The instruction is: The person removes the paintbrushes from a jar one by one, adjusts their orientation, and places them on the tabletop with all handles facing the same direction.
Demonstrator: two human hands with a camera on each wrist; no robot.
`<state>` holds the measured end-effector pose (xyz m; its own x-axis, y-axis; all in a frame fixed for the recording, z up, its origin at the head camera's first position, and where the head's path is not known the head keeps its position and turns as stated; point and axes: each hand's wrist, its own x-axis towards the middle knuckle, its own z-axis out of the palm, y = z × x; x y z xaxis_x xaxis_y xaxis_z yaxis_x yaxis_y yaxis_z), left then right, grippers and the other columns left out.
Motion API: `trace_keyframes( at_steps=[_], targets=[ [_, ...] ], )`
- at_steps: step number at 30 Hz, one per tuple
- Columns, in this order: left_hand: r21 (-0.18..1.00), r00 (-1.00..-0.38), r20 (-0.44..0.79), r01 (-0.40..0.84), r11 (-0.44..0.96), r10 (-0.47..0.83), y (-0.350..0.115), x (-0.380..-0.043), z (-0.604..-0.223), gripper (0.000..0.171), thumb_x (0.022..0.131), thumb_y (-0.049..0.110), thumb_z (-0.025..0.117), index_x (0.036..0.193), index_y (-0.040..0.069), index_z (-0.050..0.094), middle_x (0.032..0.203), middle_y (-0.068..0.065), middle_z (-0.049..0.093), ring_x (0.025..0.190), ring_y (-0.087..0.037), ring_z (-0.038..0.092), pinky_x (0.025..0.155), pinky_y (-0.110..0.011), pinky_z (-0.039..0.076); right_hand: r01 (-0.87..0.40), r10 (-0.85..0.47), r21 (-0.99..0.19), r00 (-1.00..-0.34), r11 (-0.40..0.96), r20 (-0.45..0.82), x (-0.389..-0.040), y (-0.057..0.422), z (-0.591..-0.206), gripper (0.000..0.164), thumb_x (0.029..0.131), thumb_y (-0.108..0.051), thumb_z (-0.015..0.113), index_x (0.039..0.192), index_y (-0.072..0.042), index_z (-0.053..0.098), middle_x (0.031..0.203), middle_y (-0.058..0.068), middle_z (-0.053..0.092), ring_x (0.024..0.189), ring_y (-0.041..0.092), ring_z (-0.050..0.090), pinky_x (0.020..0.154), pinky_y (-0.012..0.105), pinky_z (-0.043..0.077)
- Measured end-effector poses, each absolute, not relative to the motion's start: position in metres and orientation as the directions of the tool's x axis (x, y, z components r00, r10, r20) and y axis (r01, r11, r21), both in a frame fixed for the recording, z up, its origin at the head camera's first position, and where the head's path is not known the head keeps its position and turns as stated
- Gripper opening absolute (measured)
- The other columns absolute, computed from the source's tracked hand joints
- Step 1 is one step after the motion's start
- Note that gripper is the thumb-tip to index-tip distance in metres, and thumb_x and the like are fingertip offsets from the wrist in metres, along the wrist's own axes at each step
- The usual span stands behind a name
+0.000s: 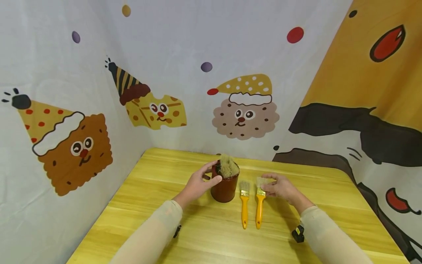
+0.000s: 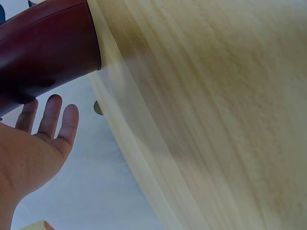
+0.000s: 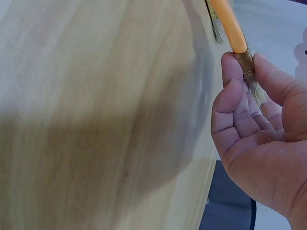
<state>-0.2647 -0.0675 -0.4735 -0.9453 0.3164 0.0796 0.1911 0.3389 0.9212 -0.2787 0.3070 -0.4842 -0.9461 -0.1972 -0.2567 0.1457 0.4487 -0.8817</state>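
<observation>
A reddish-brown cylindrical pot (image 1: 224, 190) stands upright on the table, a tuft of pale yellow fibre (image 1: 229, 168) rising from its mouth. My left hand (image 1: 200, 180) holds it at the rim from the left, thumb at the front and forefinger toward the back. In the left wrist view the other fingers (image 2: 52, 115) spread beside the pot's wall. With thumb and fingertips, my right hand (image 1: 278, 187) pinches a paintbrush (image 1: 259, 205) with a yellow-orange handle at its metal band, near the bristles. A second, matching paintbrush (image 1: 244, 209) lies between that one and the pot.
The yellow wood-grain table (image 1: 214, 234) meets a printed cloth backdrop (image 1: 184, 47) behind and at the left. A small black object with a yellow patch (image 1: 298, 233) lies by the right forearm. Another dark object (image 1: 177, 231) shows beside the left sleeve.
</observation>
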Motion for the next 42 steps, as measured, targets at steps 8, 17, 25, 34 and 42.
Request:
trace_keyframes(
  at_steps=[8,17,25,34,42],
  targets=[
    [0.916,-0.945,0.091,0.203,0.347,0.313,-0.068,-0.265,-0.474,0.065,0.096,0.066,0.070,0.155,0.061,0.041,0.154,0.008,0.058,0.121,-0.023,0.062,0.099,-0.047,0.056,0.118,-0.201,-0.859,-0.948,0.498,-0.247,-0.280,0.295,-0.494,0.062,0.102,-0.023,0.076,0.155,-0.002,0.052,0.099,0.010,0.079,0.082,0.023,0.073,0.074,0.038,0.059],
    [0.918,-0.945,0.086,0.199,0.344,0.317,-0.068,-0.263,-0.472,0.064,0.097,0.066,0.070,0.154,0.062,0.040,0.155,0.007,0.057,0.122,-0.023,0.062,0.100,-0.048,0.055,0.112,-0.187,-0.838,-0.951,0.534,-0.247,-0.275,0.283,-0.500,0.058,0.103,-0.022,0.075,0.153,-0.003,0.054,0.099,0.014,0.074,0.079,0.022,0.070,0.065,0.033,0.054],
    [0.930,-0.946,0.077,0.183,0.320,0.316,-0.068,-0.264,-0.475,0.063,0.096,0.066,0.071,0.152,0.063,0.041,0.155,0.007,0.056,0.122,-0.025,0.061,0.098,-0.048,0.056,0.097,-0.157,-0.786,-0.958,0.611,-0.239,-0.272,0.282,-0.500,0.055,0.102,-0.020,0.076,0.150,-0.002,0.057,0.111,0.017,0.074,0.084,0.021,0.072,0.071,0.036,0.059],
    [0.927,-0.948,0.063,0.171,0.334,0.311,-0.069,-0.261,-0.472,0.069,0.095,0.067,0.070,0.157,0.057,0.041,0.156,0.006,0.056,0.122,-0.026,0.061,0.097,-0.048,0.056,0.052,-0.151,-0.760,-0.969,0.647,-0.194,-0.273,0.285,-0.509,0.052,0.100,-0.021,0.079,0.145,-0.001,0.062,0.100,0.012,0.071,0.081,0.019,0.068,0.072,0.036,0.059],
    [0.926,-0.948,0.065,0.173,0.335,0.311,-0.068,-0.260,-0.472,0.068,0.096,0.068,0.070,0.156,0.059,0.041,0.155,0.005,0.056,0.121,-0.027,0.062,0.096,-0.047,0.057,0.033,-0.156,-0.744,-0.971,0.667,-0.182,-0.273,0.286,-0.509,0.052,0.100,-0.022,0.078,0.145,-0.002,0.062,0.098,0.010,0.071,0.079,0.018,0.065,0.070,0.035,0.056]
  ],
)
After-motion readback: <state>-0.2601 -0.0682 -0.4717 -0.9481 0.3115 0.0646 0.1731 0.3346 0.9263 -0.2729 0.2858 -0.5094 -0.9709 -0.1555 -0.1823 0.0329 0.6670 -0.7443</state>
